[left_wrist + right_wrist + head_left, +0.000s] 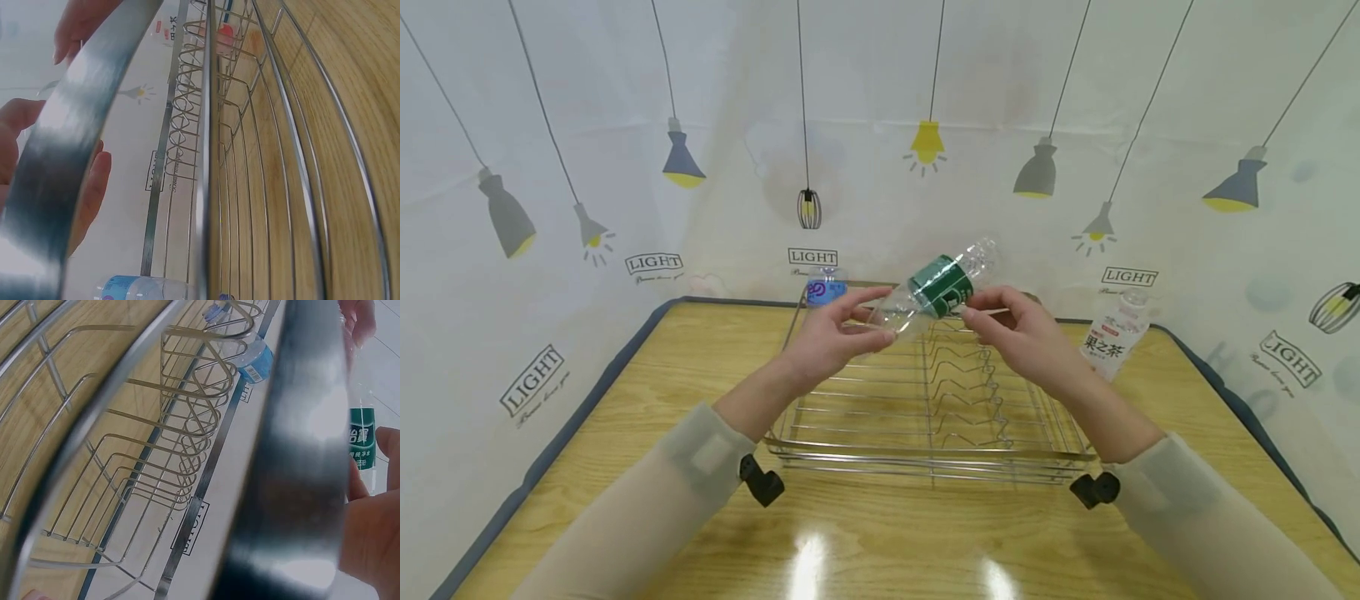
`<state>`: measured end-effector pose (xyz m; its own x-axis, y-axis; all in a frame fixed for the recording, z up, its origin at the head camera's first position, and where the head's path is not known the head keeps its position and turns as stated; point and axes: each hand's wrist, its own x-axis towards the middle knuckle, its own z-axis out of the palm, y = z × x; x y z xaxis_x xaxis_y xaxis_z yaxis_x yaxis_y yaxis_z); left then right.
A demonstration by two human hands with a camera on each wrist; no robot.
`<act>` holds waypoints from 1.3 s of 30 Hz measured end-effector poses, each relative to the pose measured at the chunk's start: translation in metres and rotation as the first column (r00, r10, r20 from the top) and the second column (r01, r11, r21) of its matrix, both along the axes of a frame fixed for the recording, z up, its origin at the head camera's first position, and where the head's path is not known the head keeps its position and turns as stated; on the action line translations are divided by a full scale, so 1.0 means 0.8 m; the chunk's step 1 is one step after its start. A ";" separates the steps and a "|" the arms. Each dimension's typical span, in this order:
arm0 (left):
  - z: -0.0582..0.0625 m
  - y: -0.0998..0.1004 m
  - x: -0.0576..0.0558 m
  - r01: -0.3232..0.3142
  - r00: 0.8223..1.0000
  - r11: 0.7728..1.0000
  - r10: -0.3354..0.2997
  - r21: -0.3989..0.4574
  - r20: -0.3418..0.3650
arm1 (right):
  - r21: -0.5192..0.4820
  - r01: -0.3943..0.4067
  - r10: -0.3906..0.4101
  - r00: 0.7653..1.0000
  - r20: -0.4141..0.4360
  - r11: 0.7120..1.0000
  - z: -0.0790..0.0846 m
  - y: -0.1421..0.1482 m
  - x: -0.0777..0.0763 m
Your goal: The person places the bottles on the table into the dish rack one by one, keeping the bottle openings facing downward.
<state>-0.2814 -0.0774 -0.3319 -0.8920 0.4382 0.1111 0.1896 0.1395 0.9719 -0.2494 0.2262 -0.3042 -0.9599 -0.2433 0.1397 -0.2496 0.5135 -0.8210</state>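
A clear plastic bottle [938, 286] with a green label is held tilted above the wire dish rack [932, 452], its base end up to the right. My left hand [823, 337] holds its tapered lower-left end between thumb and fingers. At the label's lower right edge, my right hand [1028, 337] pinches the bottle with thumb and fingertips. The right wrist view shows the green-labelled bottle [362, 440] partly hidden behind the rack's metal rim [284, 456]. That rim also covers part of my left hand [90, 194] in the left wrist view.
Behind the rack's left corner is a bottle with a blue label [826, 292]. A bottle with a white label [1108, 340] stands to the right, behind my right forearm. A printed white curtain [880, 83] encloses the wooden table [895, 533] at the back and sides.
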 end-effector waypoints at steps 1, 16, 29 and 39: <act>0.000 0.000 0.001 0.012 1.000 1.000 -0.012 -0.004 0.008 | -0.012 -0.002 0.002 1.000 0.003 1.000 0.000 -0.001 -0.001; -0.006 0.010 0.014 0.163 0.985 0.983 -0.158 -0.090 0.066 | -0.238 0.000 0.002 1.000 0.008 0.971 -0.004 -0.020 -0.001; -0.011 0.016 0.019 0.237 0.971 0.960 -0.235 -0.147 0.037 | -0.296 -0.043 0.049 0.999 0.014 0.954 0.002 -0.030 0.000; -0.003 0.022 0.019 0.144 0.988 0.978 -0.151 -0.151 -0.035 | -0.238 -0.100 0.099 0.995 -0.015 0.966 0.003 -0.033 -0.002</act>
